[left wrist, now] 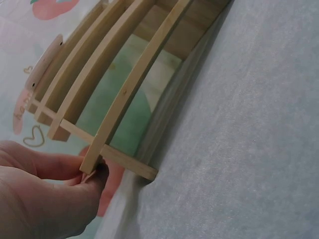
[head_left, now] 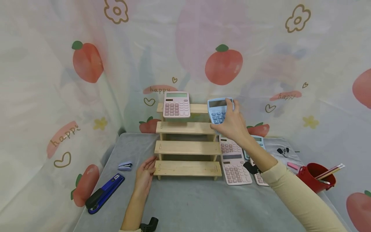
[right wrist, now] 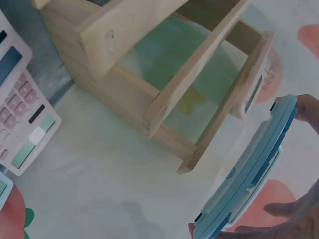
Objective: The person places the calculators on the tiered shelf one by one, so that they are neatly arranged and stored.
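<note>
Nearest the head camera, a cream-sleeved right forearm reaches up to the right hand [head_left: 232, 127], whose fingers are curled round a light blue plastic calculator [head_left: 219, 111] held tilted at the right end of the top step of a four-tier pale wooden display stand [head_left: 186, 148]. A pink calculator [head_left: 176, 104] is already propped on the left part of that top step. The left hand [head_left: 146, 170] is laid with relaxed, straight fingers against the left end of the stand's lowest board, apparently steadying it on the grey cloth-covered table [head_left: 185, 206]. More pink calculators [head_left: 234, 166] are laid flat just right of the stand. The step in hand is judged to be the placing of the blue calculator on the top tier; its lower edge would next need to be seated on the board and leaned back before the grip is eased.
</note>
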Tool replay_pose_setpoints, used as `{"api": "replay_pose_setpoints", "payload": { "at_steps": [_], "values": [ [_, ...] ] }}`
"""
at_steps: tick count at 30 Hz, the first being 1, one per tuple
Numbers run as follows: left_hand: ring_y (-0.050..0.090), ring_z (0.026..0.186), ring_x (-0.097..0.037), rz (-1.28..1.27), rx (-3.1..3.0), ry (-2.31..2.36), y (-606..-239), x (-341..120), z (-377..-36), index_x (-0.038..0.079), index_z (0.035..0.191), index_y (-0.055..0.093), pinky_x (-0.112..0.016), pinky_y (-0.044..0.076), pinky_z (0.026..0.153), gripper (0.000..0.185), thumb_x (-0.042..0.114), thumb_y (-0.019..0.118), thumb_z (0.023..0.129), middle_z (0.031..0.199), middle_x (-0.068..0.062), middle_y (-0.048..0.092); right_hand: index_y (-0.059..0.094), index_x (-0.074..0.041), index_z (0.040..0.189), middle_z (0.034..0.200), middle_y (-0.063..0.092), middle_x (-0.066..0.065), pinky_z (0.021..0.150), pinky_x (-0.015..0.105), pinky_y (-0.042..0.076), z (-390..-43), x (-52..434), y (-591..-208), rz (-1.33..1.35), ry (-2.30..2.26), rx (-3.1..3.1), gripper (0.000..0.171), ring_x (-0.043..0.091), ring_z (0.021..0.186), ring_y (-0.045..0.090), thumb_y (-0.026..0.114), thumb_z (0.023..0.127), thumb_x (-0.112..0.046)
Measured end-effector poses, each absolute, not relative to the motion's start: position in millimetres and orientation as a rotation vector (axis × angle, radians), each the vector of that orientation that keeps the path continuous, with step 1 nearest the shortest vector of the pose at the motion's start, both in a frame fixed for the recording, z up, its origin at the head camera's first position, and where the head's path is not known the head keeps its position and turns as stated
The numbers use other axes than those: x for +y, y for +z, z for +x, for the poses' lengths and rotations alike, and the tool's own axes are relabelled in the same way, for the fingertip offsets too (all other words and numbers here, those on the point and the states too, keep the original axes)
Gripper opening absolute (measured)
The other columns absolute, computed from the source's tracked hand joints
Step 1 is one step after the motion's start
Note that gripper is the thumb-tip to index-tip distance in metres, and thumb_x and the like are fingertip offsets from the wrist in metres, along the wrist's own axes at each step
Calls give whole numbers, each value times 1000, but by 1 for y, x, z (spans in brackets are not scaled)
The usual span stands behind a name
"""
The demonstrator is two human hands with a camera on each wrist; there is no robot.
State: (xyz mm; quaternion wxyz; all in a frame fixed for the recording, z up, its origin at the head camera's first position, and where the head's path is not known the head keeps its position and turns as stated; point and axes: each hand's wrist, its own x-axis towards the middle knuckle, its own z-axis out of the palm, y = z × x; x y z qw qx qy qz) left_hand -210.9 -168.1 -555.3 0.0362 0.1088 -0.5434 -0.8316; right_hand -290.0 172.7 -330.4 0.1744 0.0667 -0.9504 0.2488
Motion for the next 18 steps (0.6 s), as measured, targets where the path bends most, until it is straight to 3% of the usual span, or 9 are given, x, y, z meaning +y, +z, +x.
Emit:
{"api": "replay_pose_setpoints", "payload": {
  "at_steps": [7,14,18],
  "values": [
    [38,150,-29,318,-1668,-2553,-556,-169,-212,-10,151,43,-17,47,96,58,-21,43,94,158,-25,43,17,-11,165,167,13,23,84,65,51,-329,144,-322,117,720,-2738,120,54,115,53,86,75,-48],
    [38,150,-30,322,-1661,-2565,-555,-168,-213,-11,151,42,-17,47,96,59,-22,42,94,158,-27,42,15,-9,164,166,13,27,95,73,43,-363,119,-322,-6,690,-2764,120,61,121,49,83,76,-54],
    [38,150,-30,330,-1651,-2563,-555,-168,-212,-11,151,43,-17,47,95,58,-22,42,94,158,-27,43,13,-7,165,166,12,29,94,70,46,-376,105,-324,-56,637,-2789,122,63,122,48,80,77,-58]
  ]
}}
